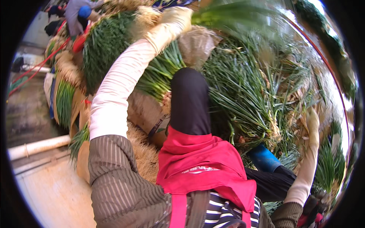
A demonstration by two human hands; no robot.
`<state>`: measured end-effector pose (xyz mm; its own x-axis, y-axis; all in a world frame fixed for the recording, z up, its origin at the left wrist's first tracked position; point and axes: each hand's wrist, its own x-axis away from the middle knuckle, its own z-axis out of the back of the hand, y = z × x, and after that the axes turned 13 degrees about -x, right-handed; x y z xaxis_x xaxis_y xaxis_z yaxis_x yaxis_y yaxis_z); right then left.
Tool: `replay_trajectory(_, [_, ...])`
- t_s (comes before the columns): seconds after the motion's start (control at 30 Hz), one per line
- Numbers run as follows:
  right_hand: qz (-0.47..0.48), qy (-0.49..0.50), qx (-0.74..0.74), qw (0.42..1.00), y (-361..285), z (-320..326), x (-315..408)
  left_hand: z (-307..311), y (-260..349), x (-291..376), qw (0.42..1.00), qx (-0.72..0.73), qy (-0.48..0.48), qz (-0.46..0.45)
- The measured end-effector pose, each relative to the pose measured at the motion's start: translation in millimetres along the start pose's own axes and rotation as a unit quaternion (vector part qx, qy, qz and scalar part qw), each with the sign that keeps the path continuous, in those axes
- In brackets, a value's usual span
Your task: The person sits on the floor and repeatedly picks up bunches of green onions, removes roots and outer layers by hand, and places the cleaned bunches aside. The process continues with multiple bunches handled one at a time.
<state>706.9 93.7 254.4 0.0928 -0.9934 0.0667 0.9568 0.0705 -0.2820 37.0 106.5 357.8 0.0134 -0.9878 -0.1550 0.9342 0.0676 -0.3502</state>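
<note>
My left hand [178,18], in a cream glove, is raised at the top of the head view. It is closed around a bunch of spring onions [231,14], whose green leaves stretch right in a motion blur. Pale roots [146,17] show on the other side of the glove, though I cannot tell if they belong to this bunch. My right hand [312,118], also gloved, is low at the far right beside loose leaves and dry husks; its fingers are too unclear to read. Between my arms lies a large heap of spring onions [242,82].
Stacked green bunches [107,48] and a root pile [142,151] stand by my left arm. A brown sack [198,42] lies beyond my knee. A blue boot [263,158] is near the heap. Another person [77,17] works at upper left. A white pipe [40,146] runs at left.
</note>
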Motion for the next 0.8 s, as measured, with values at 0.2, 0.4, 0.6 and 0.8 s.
replay_trajectory(0.2, [-0.053, -0.040, -0.012, 0.998, 91.7, -55.5, 89.3, -55.2, -86.8, 70.2, 0.782, 0.574, -0.120, 0.211])
replay_trajectory(0.4, [-0.134, -0.116, 0.016, 0.984, 81.4, -84.1, 131.2, -181.6, -36.6, 186.6, 0.591, 0.711, -0.191, 0.330])
replay_trajectory(0.6, [-0.046, -0.122, -0.034, 0.991, 18.8, -69.3, 100.9, -299.0, 51.0, 239.8, 0.380, 0.801, -0.166, 0.432])
replay_trajectory(0.8, [-0.026, -0.071, -0.136, 0.988, -54.7, -84.1, 71.2, -275.0, 76.9, 220.4, 0.473, 0.625, -0.080, 0.616])
